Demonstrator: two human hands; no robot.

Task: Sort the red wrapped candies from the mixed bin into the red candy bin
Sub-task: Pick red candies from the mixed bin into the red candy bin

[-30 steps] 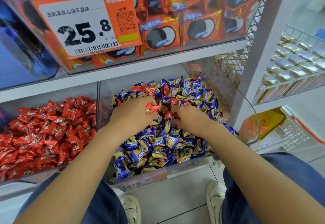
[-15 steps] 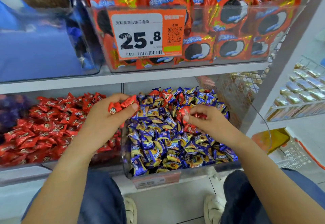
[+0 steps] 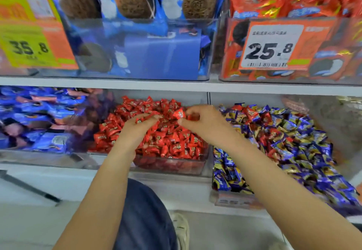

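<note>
Both hands moved over red candy bin point(image 3: 170, 164); left hand point(image 3: 140, 127) releasing candies, right hand point(image 3: 197, 121) pinching red candy point(image 3: 179, 114).

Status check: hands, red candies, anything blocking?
Both hands over red candy bin. Left hand fingers extended, letting candies go; right hand pinching red candy. Nothing blocking.
</note>
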